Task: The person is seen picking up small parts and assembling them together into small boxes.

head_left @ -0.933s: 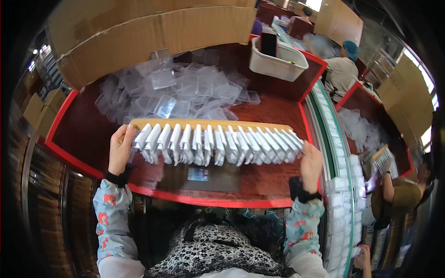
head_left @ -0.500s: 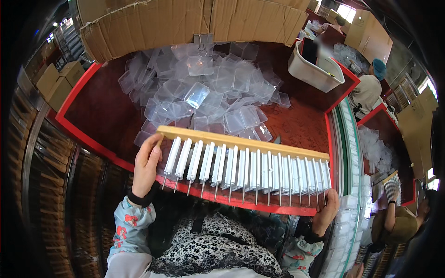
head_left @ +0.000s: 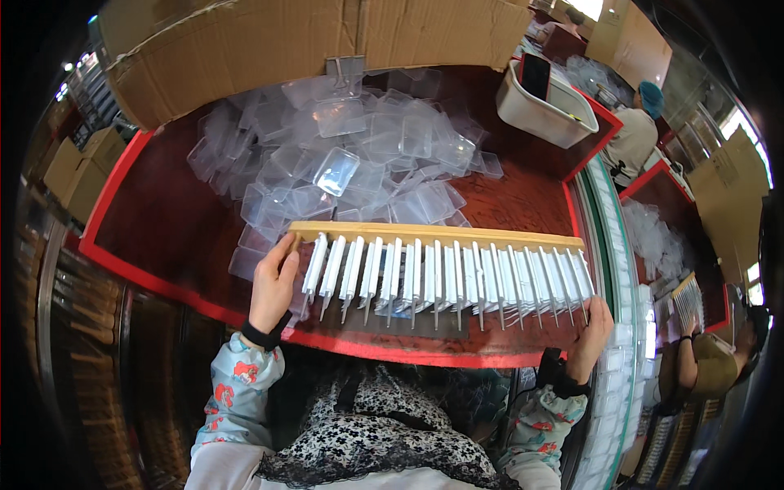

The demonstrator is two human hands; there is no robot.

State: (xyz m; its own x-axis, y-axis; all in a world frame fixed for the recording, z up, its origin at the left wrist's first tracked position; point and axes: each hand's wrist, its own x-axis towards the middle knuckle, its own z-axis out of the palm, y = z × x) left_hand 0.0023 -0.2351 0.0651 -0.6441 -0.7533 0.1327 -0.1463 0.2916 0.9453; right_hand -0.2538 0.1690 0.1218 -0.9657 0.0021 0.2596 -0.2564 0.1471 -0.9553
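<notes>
fingers of the left hand (head_left: 273, 282) curl over one end of a long wooden rack (head_left: 437, 235), the right hand (head_left: 590, 327) clasps the other; held level above the red-edged table (head_left: 163, 237) so its white pieces (head_left: 441, 282) hang straight; clear plastic cases (head_left: 351, 155) heaped behind.

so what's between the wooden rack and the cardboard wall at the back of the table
In the head view, a heap of clear plastic cases lies on the red-edged table between the wooden rack and the cardboard wall.

Pale blue sleeves with red floral print, black wristbands, black-and-white flowered top with dark lace trim
</notes>
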